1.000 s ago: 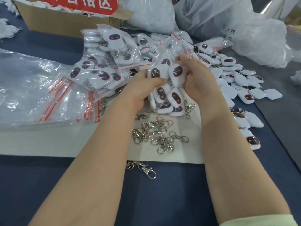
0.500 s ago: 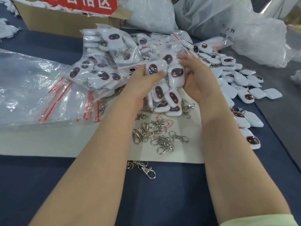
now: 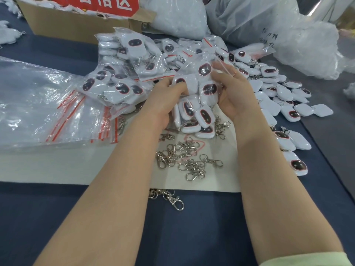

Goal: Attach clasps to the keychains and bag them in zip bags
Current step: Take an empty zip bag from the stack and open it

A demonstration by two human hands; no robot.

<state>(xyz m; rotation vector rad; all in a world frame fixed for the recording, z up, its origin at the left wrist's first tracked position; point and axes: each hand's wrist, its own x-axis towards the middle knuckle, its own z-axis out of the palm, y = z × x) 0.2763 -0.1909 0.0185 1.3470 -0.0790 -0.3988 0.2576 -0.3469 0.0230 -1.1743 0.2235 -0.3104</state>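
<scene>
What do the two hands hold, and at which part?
The left hand and right hand grip a zip bag of keychains by its upper part.

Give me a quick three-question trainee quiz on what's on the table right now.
1. True or false: the left hand and right hand both hold the zip bag of keychains.
2. The pile of loose clasps lies on: A the pale mat; B a cardboard box; C a metal tray.
3. Fill in: the stack of empty zip bags lies on the person's ____ side.
Key: 1 true; 2 A; 3 left.
</scene>
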